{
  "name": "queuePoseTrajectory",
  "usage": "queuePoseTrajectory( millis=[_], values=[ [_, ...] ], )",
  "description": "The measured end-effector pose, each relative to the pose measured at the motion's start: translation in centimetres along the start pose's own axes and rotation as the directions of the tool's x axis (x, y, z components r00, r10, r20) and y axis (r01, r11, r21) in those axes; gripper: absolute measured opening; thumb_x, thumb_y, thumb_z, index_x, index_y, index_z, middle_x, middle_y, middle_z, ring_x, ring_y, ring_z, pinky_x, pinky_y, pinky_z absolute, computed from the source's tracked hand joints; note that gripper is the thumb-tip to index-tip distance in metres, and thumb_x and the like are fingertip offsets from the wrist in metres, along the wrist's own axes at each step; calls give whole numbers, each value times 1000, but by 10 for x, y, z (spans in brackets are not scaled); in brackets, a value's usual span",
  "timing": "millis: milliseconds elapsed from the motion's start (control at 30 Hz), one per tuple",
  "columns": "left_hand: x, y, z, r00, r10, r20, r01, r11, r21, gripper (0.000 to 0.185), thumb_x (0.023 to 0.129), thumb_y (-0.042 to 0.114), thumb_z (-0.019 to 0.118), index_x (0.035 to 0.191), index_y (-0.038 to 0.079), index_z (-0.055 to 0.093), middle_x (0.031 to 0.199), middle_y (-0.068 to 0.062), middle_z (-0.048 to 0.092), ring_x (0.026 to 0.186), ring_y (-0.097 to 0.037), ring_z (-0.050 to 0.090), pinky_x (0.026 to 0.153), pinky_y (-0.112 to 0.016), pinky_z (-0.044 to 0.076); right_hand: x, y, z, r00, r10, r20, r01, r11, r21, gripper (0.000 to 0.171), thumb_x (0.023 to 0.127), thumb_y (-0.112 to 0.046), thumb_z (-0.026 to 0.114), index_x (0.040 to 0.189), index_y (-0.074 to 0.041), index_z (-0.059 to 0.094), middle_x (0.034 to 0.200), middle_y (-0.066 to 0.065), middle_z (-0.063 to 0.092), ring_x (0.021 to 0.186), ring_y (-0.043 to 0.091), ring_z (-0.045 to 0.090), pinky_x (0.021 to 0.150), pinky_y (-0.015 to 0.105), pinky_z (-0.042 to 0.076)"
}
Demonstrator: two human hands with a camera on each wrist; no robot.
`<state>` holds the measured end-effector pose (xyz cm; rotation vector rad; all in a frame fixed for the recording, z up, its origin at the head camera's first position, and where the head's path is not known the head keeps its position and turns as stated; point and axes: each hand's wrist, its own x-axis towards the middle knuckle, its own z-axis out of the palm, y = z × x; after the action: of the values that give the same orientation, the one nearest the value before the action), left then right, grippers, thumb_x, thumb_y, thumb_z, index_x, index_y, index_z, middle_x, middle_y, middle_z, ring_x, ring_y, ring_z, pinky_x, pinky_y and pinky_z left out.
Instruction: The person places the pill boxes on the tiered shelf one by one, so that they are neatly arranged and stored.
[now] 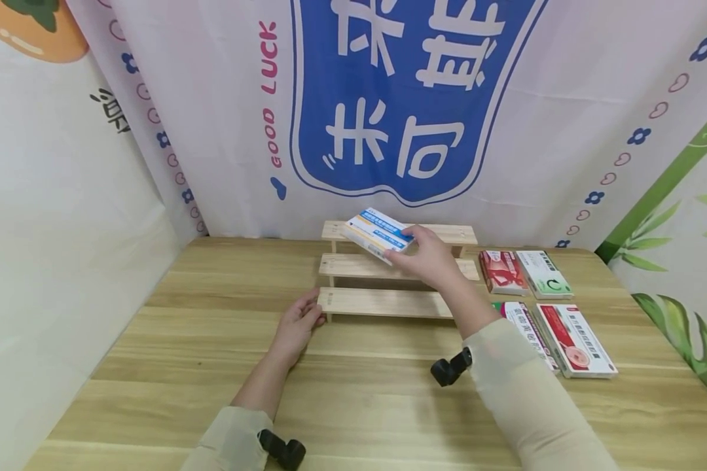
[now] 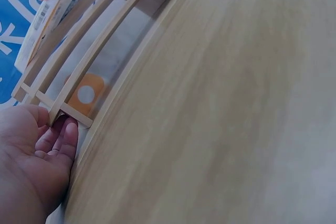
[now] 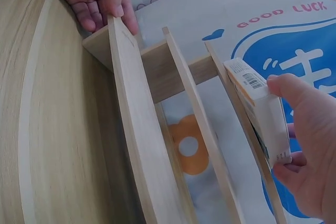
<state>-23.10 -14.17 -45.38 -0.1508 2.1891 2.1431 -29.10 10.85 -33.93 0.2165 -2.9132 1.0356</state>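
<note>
A three-step wooden rack [image 1: 383, 302] [image 2: 79, 66] [image 3: 137, 129] stands at the back of the table. My right hand [image 1: 427, 256] [image 3: 307, 145] grips a white and blue medicine box [image 1: 377, 233] [image 3: 260, 108] [image 2: 44, 19] just over the rack's top step, at its left half. My left hand [image 1: 299, 322] [image 2: 31, 166] rests on the table with its fingers [image 3: 100, 3] curled against the left end of the bottom step.
Several medicine boxes lie to the right of the rack: a red one [image 1: 503, 271], a white and green one [image 1: 544, 275], and two more [image 1: 574, 340] nearer me. Printed cloth hangs behind the wooden table [image 1: 359, 392].
</note>
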Motion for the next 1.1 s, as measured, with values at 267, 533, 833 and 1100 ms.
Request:
queuePoseTrajectory(
  millis=[267,533,833,1100],
  values=[
    [0,-1,1,1000,-7,0,7,1000,0,40,88,7,45,127,16,41,111,-9,51,93,-16,53,79,-21,49,2,2,4,998,-13,-54,11,999,-47,66,73,-62,50,125,-23,44,143,7,22,127,33,27,98,54,29],
    [-1,-1,0,1000,-3,3,3,1000,-1,41,88,7,44,128,16,40,112,-9,51,93,-16,53,80,-20,48,4,5,10,993,-18,-113,17,1000,-2,53,80,-55,46,123,-24,47,126,4,47,113,22,45,97,41,37],
    [-2,-2,0,1000,-2,3,2,1000,-1,42,88,7,45,128,17,40,111,-9,50,94,-18,52,82,-23,48,10,1,17,991,22,-130,-16,999,43,55,77,-50,55,125,-25,45,119,1,53,109,19,48,93,38,40],
    [0,-1,0,1000,-10,-1,10,1000,8,42,88,10,46,128,17,39,115,-9,50,98,-20,52,83,-23,47,21,-4,21,990,31,-135,-21,997,76,52,79,-47,54,126,-27,44,119,1,54,111,18,49,94,36,40]
  ],
)
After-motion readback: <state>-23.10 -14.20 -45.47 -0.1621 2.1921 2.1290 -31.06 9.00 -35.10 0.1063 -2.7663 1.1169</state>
